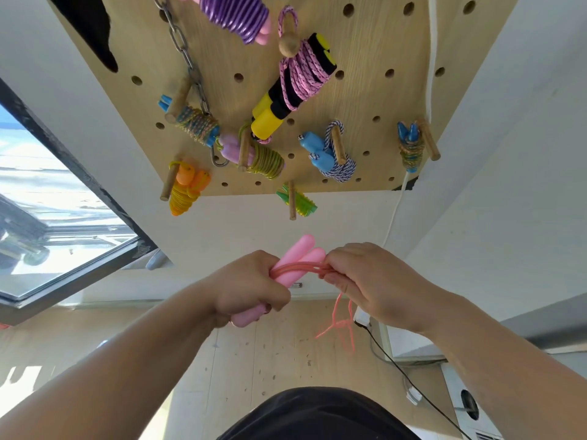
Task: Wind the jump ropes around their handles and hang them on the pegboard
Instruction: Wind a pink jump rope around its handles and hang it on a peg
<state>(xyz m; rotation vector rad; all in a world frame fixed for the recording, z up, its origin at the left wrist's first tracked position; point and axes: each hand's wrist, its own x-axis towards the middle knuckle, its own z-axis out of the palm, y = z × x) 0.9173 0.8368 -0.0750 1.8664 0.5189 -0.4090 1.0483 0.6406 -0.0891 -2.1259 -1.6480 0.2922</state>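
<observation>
My left hand [251, 285] grips two pink jump-rope handles [300, 255] side by side, tips pointing up toward the wall. A salmon-pink rope [305, 267] crosses the handles in a couple of turns. My right hand [371, 281] pinches that rope just right of the handles, and its loose loops [341, 325] dangle below. Above hangs the wooden pegboard [374, 90] with several wound ropes on pegs: purple [236, 15], pink with yellow-black handles [297, 81], orange [185, 190], blue-white [330, 154] and green [297, 201].
A metal chain [184, 55] with a hook hangs on the pegboard's left. A window [47, 198] fills the left side. A white cable [394, 214] runs down the wall, and a black cable [409, 382] crosses the wooden floor beside a white unit [470, 401] at the right.
</observation>
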